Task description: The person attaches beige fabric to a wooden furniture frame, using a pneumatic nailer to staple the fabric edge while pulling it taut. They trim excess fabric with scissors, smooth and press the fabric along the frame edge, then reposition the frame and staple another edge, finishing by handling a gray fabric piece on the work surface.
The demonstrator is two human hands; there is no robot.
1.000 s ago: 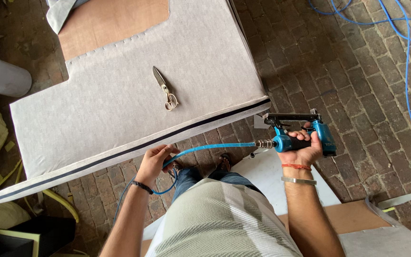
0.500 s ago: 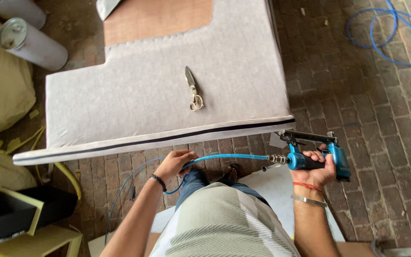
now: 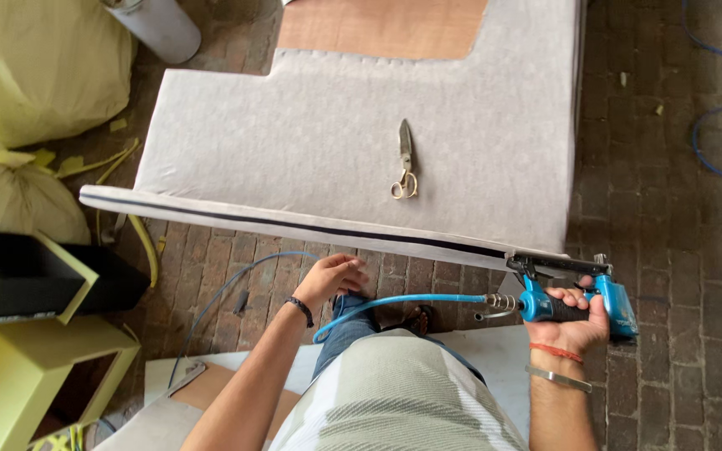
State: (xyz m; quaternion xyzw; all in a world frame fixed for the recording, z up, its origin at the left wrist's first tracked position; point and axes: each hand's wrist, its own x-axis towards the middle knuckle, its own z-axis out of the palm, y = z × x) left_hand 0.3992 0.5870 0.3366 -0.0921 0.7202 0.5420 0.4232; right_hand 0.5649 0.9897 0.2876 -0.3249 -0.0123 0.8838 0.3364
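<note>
brick floor [image 3: 670,276], grey upholstered panel [image 3: 461,142] lying on it, scissors [image 3: 404,163] on top.
blue pneumatic stapler [image 3: 574,292], black magazine, blue hose [image 3: 394,305] attached, sits at the panel's near right corner. right hand [image 3: 574,321] clamped round its grip; left hand [image 3: 332,277] loosely curled over the hose, fingers apart, hold unclear.

Grey upholstered panel [image 3: 311,142] on brick floor [image 3: 653,250]; scissors [image 3: 404,160] near panel middle; yellow bags [image 3: 35,75] at floor's left edge.

You get even, soft daylight here, with only faint shadows. Your view stays sharp, bending slightly at the edges.
</note>
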